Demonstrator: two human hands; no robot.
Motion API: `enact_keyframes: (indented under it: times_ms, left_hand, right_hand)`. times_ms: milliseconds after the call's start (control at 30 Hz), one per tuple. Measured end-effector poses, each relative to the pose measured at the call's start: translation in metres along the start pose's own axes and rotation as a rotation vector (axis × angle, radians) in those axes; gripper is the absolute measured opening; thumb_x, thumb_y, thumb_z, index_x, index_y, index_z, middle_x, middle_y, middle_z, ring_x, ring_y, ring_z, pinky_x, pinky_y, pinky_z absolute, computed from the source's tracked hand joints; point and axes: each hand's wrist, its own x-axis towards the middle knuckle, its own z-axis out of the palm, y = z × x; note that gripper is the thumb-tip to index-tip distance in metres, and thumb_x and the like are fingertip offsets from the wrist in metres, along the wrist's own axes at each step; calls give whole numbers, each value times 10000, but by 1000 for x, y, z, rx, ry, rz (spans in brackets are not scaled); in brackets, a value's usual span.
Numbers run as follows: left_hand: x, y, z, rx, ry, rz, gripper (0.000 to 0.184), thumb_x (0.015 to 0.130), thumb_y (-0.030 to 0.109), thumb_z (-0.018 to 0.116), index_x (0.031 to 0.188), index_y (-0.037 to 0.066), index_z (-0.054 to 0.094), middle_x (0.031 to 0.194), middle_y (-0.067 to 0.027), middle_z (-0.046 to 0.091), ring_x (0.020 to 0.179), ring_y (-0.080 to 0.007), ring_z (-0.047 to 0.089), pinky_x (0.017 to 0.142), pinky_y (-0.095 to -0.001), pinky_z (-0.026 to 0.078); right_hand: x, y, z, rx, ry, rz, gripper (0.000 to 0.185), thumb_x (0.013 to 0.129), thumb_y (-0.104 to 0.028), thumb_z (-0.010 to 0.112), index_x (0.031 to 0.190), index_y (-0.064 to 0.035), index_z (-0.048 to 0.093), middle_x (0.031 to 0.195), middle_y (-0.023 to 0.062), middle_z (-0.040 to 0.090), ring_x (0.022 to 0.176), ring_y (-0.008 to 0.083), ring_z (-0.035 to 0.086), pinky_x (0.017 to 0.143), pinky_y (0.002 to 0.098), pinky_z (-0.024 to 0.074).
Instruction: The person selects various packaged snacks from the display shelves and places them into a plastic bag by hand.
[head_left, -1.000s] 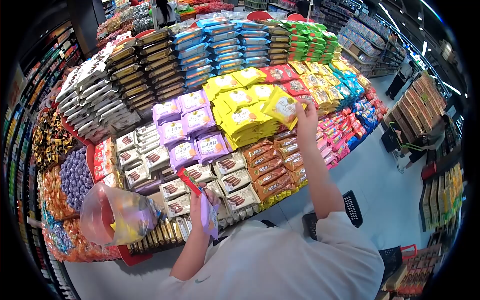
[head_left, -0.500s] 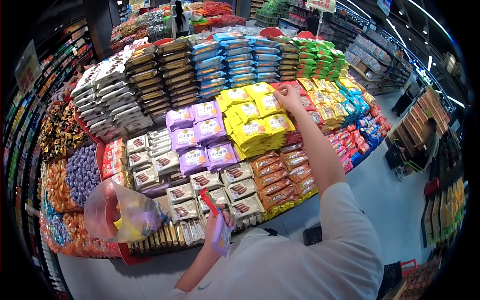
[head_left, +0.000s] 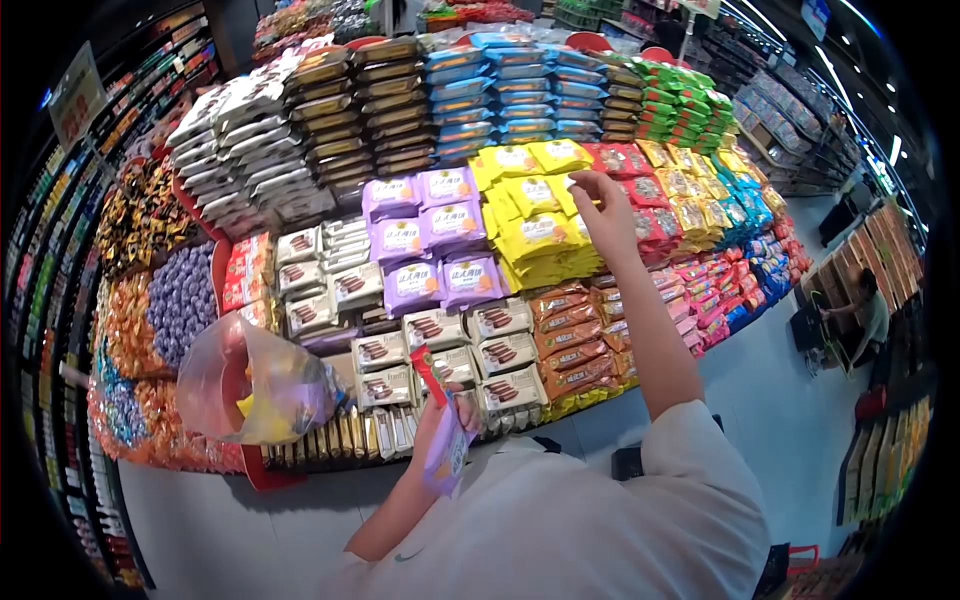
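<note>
My left hand [head_left: 428, 432], low in front of my body, is closed around a purple snack packet [head_left: 450, 458] and a slim red-wrapped packet [head_left: 431, 374] that sticks up above it. My right hand [head_left: 606, 208] reaches over the display with thumb and forefinger pinched at the edge of a yellow packet [head_left: 563, 192] on the yellow pile [head_left: 545, 232]. Purple packets [head_left: 445, 222] are stacked to the left of that pile. A clear plastic bag [head_left: 262, 385] with purple and yellow packets inside rests at the display's left front.
White biscuit packs [head_left: 505, 352] and orange-brown packs [head_left: 575, 345] line the front. Tall brown stacks [head_left: 395, 95] and blue stacks [head_left: 522, 90] rise at the back. Red packets [head_left: 652, 190] lie right of the yellow pile. A person [head_left: 872, 320] is in the right aisle.
My view has shifted, so the display sits further right and a little higher. My right hand stays over the yellow pile, its fingers now lower on it. My left hand keeps its packets.
</note>
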Motion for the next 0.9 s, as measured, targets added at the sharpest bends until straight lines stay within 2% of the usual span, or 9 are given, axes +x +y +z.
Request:
enact_keyframes:
  times_ms: [100, 133, 233, 367, 467, 567, 633, 733, 900]
  left_hand:
    - [2, 4, 4, 9, -41, -31, 252, 1056, 209, 484, 1277, 90, 489, 771, -75, 512, 737, -220, 544, 707, -355, 455]
    - [-1, 3, 2, 6, -17, -40, 252, 1056, 209, 484, 1277, 90, 489, 771, -75, 512, 737, -220, 544, 707, -355, 455]
    - [2, -1, -4, -63, -221, -97, 321, 1042, 189, 545, 1322, 60, 455, 830, -62, 504, 781, -204, 520, 709, -322, 430]
    - [-6, -8, -4, 66, -212, -284, 304, 1029, 166, 548, 1301, 59, 462, 869, -70, 539, 807, -189, 524, 731, -308, 429]
    - [-12, -15, 2, 239, -215, -305, 241, 1037, 242, 544, 1200, 76, 483, 831, -76, 527, 801, -218, 523, 783, -366, 442]
    - [-12, -24, -10, 192, -256, -350, 277, 1038, 231, 539, 1249, 63, 480, 849, -81, 521, 810, -224, 519, 793, -365, 440]
    - [-12, -26, -10, 146, -294, -391, 303, 1038, 229, 539, 1276, 51, 476, 856, -82, 517, 819, -227, 518, 799, -367, 440]
    - [-16, -26, -14, 98, -334, -429, 346, 1041, 228, 539, 1318, 32, 471, 865, -84, 513, 836, -230, 517, 809, -370, 444]
    - [-19, -31, -23, 110, -329, -510, 357, 1058, 324, 511, 1255, 27, 520, 862, -85, 512, 852, -231, 514, 815, -374, 452]
  right_hand:
    - [-64, -30, 14, 216, -234, 18, 275, 947, -130, 665, 1219, -90, 669, 1000, -15, 698, 923, 76, 632, 747, 255, 472]
    - [-79, -39, 15, 146, -344, 13, 315, 950, -125, 662, 1264, -93, 649, 1024, -12, 699, 927, 76, 627, 762, 244, 465]
    - [-125, -57, 21, 282, -608, 171, 367, 963, -151, 650, 1320, -71, 619, 1080, 26, 709, 953, 102, 632, 818, 279, 492]
    - [-181, -67, 30, 386, -829, 115, 373, 936, -218, 703, 1259, -42, 639, 1083, 65, 687, 953, 155, 641, 816, 318, 514]
    - [-206, -62, 29, 317, -937, 144, 346, 926, -225, 720, 1195, -23, 638, 1036, 78, 675, 942, 178, 642, 830, 340, 526]
    - [-217, -65, 23, 340, -901, 309, 317, 910, -208, 742, 1129, 1, 645, 1084, 110, 665, 1029, 193, 635, 868, 330, 499]
    - [-239, -65, 18, 460, -753, 471, 333, 920, -174, 738, 1184, -5, 626, 1119, 84, 666, 1077, 173, 619, 934, 329, 485]
    - [-248, -59, 13, 828, -302, 626, 321, 964, -51, 670, 1269, -29, 573, 1157, 23, 649, 1068, 99, 606, 926, 272, 490]
    - [-247, -47, -19, 614, 181, 634, 261, 1008, -137, 626, 1250, -45, 594, 1113, -5, 660, 1001, 65, 603, 886, 249, 474]
